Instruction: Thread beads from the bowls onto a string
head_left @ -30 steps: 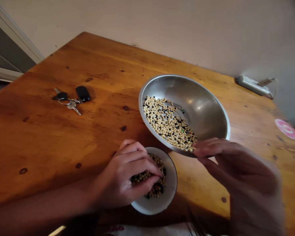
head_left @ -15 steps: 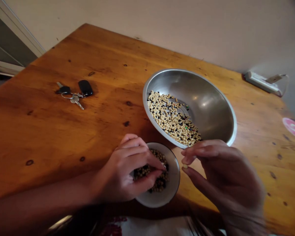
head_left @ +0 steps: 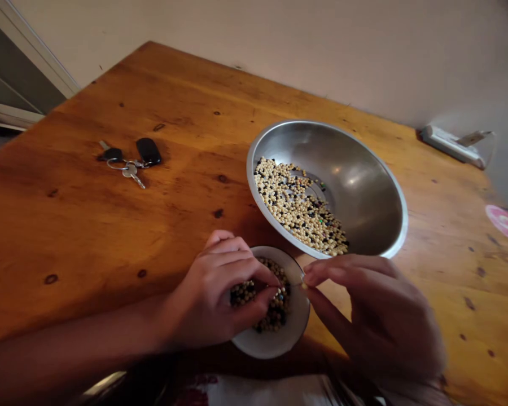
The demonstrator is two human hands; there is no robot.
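My left hand [head_left: 224, 293] is closed over the left part of a small white bowl [head_left: 296, 321], its thumb and forefinger pinching something thin, like a needle or wire, that points right. Cream and dark beads [head_left: 275, 316] lie inside this bowl. At the bowl's right rim, my right hand [head_left: 372, 310] pinches a pale bead [head_left: 304, 285] between thumb and fingertips, at the thin thing's right end. Behind both hands stands a large steel bowl [head_left: 364, 197], with many cream and black beads [head_left: 296, 208] and a few coloured ones gathered on its left side.
A bunch of keys with a black fob [head_left: 148, 151] lies on the wooden table [head_left: 88, 225] at the left. Near the wall at the right are a white power strip [head_left: 451, 145] and a pink round sticker [head_left: 504, 222].
My right hand has moved left with the pale bead, up to the small bowl's rim and closer to my left hand. My left hand has hardly moved.
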